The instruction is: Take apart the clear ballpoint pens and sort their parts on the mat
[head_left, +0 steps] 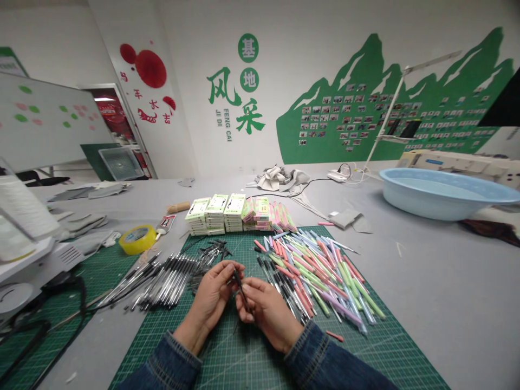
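Note:
Over the green cutting mat (219, 363), my left hand (213, 295) pinches the upper end of a slim black pen part (239, 281). My right hand (270, 309) closes around its lower portion, and a thin dark tip seems to point down below the fingers. Whether it is a whole pen is hidden by the fingers. Clear pen barrels with black ends (170, 279) lie in a heap left of my hands, with small black pieces (215, 249) behind. To the right is a pile of pastel pens (320, 271), with black-capped pens (284, 287) at its near left side.
Stacked small white-and-green boxes (217, 211) line the mat's back edge. Yellow tape (138, 240) and a glue tube (166, 225) sit left of them. A blue basin (442, 197) stands at right, thread cones (24, 208) at left, crumpled cloth (280, 179) at the back.

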`<state>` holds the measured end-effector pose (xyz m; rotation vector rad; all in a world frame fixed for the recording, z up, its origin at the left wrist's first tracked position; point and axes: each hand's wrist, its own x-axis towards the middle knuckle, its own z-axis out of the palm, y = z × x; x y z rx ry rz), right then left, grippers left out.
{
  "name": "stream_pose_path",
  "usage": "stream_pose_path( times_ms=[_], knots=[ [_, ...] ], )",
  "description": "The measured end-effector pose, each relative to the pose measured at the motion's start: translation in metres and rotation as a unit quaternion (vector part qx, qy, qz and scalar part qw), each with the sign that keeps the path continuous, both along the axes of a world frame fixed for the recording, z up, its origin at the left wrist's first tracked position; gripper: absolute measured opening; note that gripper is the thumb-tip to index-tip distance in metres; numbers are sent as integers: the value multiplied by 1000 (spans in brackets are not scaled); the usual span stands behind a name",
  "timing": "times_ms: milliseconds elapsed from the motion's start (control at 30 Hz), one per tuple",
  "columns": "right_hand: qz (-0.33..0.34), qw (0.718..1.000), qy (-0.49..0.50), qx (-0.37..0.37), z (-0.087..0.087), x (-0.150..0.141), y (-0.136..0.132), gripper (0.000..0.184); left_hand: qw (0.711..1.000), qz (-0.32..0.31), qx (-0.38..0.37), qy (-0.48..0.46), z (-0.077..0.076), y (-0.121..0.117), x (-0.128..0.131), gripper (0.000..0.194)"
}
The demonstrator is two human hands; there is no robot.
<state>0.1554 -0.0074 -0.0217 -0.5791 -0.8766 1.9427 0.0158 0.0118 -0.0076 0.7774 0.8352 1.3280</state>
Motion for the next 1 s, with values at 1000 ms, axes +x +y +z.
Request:
stream_pose_path(
  times_ms=[1000],
  knots=[
    [-93, 989, -111, 31, 3, -1, 2, 37, 991, 34, 74, 107, 17, 5, -15, 34]
  ],
)
